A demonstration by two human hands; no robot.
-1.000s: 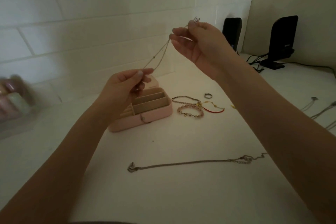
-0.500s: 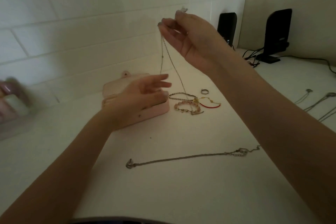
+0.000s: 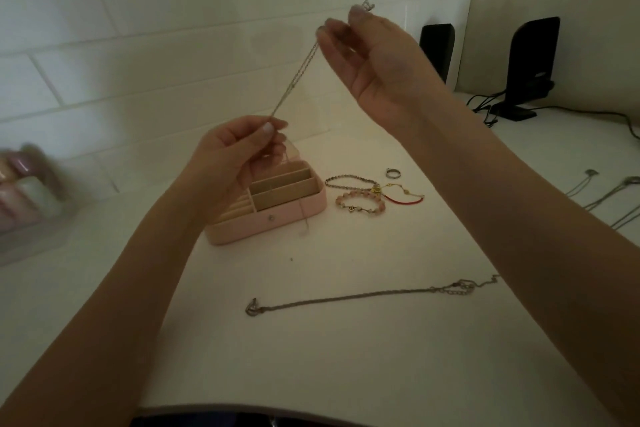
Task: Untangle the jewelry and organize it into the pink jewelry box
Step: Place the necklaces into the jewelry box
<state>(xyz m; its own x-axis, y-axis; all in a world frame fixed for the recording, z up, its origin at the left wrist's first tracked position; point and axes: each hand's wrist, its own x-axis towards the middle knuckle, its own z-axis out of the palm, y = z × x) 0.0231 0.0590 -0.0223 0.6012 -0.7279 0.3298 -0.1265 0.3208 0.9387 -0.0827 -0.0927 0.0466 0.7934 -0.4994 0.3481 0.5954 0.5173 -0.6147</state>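
My right hand (image 3: pixel 374 59) is raised and pinches the top end of a thin silver necklace (image 3: pixel 298 76), whose clasp sticks out above my fingertips. The doubled chain runs down and left to my left hand (image 3: pixel 235 152), which pinches it between thumb and forefinger. A loose length hangs below that hand, over the open pink jewelry box (image 3: pixel 277 208) with beige compartments. Part of the box is hidden behind my left hand.
Right of the box lie a dark beaded bracelet (image 3: pixel 349 181), a pink bead bracelet (image 3: pixel 360 206), a red cord bracelet (image 3: pixel 403 198) and a ring (image 3: pixel 393 173). A long chain (image 3: pixel 360 296) lies nearer me. More necklaces (image 3: pixel 609 194) lie far right. Black speakers (image 3: pixel 530 69) stand behind.
My left hand rose from over the box and took hold of the hanging chain. The chain now slants between both hands, and the box's compartments show again.
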